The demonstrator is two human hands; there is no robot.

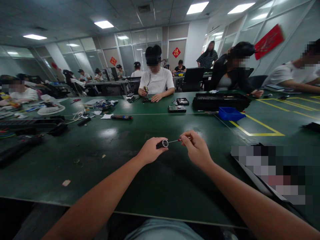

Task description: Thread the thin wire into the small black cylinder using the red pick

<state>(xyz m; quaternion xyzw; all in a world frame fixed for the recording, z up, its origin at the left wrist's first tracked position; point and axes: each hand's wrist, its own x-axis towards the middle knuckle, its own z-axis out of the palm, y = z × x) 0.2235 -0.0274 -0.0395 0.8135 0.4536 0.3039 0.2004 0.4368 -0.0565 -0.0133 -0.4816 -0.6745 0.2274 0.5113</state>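
My left hand is closed round a small black cylindrical part with a pale ring at its open end, which faces right. A screwdriver with a thin metal shaft and a red collar is pinched in my right hand. Its shaft points left, and the tip reaches the ringed end of the black part. Whether the tip sits on a screw is too small to tell. Both hands are held above the green table, near its front edge.
A blue bin and a long black tray lie at the back right. Two hard drives are further back. A co-worker sits opposite. A dark-handled tool and a white fan part are on the left.
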